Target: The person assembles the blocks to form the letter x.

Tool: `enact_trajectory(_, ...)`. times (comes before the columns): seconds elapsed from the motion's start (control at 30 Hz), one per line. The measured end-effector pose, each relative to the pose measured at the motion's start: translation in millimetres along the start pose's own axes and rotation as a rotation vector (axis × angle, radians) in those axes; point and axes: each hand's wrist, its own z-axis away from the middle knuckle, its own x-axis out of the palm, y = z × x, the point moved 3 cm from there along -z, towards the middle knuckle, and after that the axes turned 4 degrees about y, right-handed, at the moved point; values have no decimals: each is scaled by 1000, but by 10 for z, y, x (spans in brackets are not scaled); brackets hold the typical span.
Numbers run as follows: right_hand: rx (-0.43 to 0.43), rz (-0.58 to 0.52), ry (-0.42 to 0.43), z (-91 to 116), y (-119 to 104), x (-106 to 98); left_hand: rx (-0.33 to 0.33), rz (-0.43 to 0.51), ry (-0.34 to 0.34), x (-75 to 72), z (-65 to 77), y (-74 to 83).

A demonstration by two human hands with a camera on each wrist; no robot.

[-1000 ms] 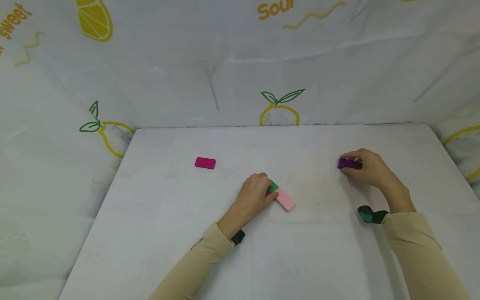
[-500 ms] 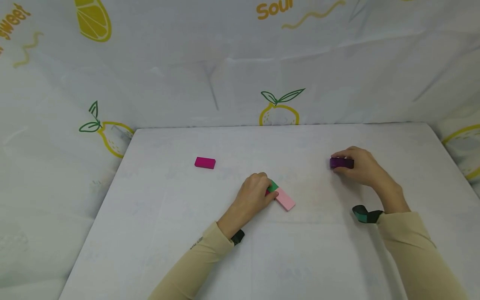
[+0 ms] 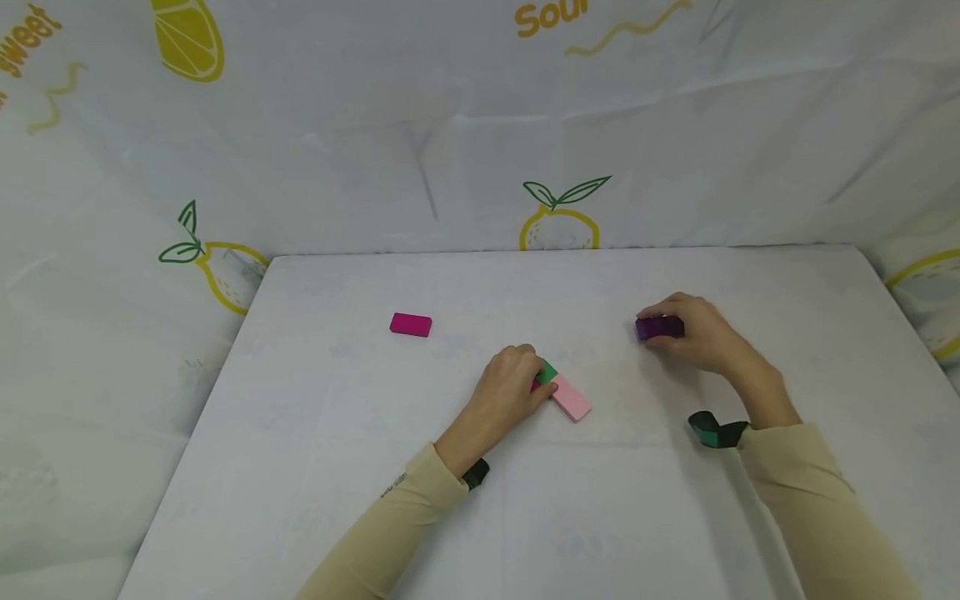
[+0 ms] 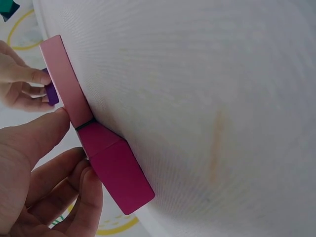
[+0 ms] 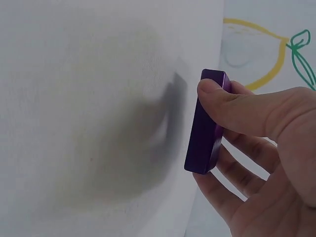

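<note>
My right hand pinches a dark purple rectangular block between thumb and fingers, held over the right side of the table with a shadow cast on the white surface. My left hand rests at the middle of the table, thumb and fingers on a small joined group of blocks. From that group a pink block sticks out toward the lower right, and a green block shows beside the fingers. A magenta block meets the pink one at an angle in the left wrist view; in the head view my fingers mostly cover it.
Another magenta block lies alone at the back left of the white table. Behind the table rises a white cloth printed with lemons and words. Dark wrist straps show at both sleeves.
My right hand has carried the purple block leftward, nearer the group in the middle. My left hand and the blocks under it have stayed in place.
</note>
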Motion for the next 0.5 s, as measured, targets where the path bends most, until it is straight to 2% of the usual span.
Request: enact_trajectory(0.5,-67,18,-58,-82,-359,167,1,-17,6,11,-6,-3)
